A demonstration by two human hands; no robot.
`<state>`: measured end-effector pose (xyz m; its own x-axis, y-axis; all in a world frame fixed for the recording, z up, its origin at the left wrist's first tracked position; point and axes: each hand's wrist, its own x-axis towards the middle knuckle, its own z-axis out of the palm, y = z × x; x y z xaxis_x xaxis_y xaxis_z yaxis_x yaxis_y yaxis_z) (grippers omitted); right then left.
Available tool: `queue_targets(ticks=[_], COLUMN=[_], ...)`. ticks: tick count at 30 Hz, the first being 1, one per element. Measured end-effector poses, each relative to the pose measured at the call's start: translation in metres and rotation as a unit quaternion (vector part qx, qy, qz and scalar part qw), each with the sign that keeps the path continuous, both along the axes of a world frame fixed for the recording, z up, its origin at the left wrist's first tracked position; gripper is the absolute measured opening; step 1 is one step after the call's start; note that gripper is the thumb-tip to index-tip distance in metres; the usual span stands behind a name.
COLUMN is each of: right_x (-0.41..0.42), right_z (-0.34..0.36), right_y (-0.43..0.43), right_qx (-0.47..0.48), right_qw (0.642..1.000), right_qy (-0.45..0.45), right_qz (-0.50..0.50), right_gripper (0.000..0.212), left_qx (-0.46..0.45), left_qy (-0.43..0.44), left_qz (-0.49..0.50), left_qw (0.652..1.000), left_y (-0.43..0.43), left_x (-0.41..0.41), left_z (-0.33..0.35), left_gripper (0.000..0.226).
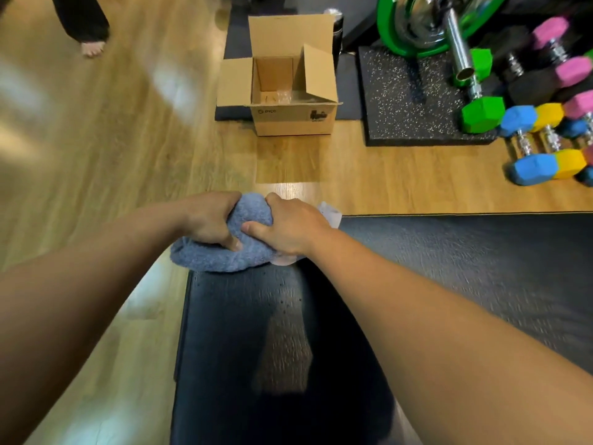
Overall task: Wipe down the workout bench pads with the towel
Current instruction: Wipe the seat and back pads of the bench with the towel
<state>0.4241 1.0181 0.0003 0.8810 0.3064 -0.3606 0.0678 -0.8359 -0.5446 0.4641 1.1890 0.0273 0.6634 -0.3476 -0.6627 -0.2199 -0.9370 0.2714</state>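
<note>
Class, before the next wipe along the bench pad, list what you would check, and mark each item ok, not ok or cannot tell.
1. The left hand grips the towel: ok.
2. The right hand grips the towel: ok.
3. The towel rests on the far end of the pad: ok.
4. The pad is dry: not ok, droplets show near the towel.
5. The towel's underside is clean: cannot tell, hidden.

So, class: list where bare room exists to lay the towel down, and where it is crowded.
Free: the bench pad on the person's side of the towel; the wooden floor left of the cardboard box; the left part of the speckled mat. Crowded: the dumbbells at right.
</note>
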Motion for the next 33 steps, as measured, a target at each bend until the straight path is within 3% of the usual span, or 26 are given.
queue_targets(ticks=[6,10,15,22,25,31,33], right_x=[-0.011,-0.018,-0.013,-0.008,-0.009,-0.004,-0.003], right_z=[-0.001,0.003,0.007,0.014,0.018,0.023,0.020], right_y=[-0.027,-0.026,-0.017,-0.004,0.002,0.013,0.010], right_qx=[-0.009,-0.072,-0.118,-0.137,-0.142,-0.142,-0.108], right_qw=[1.000,0.996,0.992,0.985,0.983,0.983,0.989], right_qy=[-0.024,-0.044,0.013,0.025,-0.001,-0.044,-0.012], right_qz=[-0.011,-0.012,-0.046,-0.103,-0.117,-0.110,-0.103], right_gripper=[0.063,0.065,0.075,0.067,0.057,0.045,0.046], left_qx=[0.006,0.027,0.019,-0.026,-0.062,-0.076,-0.086], left_qy=[-0.022,-0.020,0.005,0.038,0.018,-0.092,-0.096], left_qz=[-0.016,-0.023,-0.005,0.011,0.027,0.061,0.080], left_qw=[1.000,0.999,1.000,0.999,0.998,0.991,0.989], left_y=[-0.026,-0.034,-0.028,-0.021,-0.016,-0.005,-0.004], left_x=[-0.004,-0.006,-0.004,0.006,0.003,-0.009,-0.012], left_z=[-0.004,-0.003,-0.003,-0.008,-0.010,-0.023,-0.022], left_gripper=[0.073,0.074,0.071,0.051,0.048,0.070,0.073])
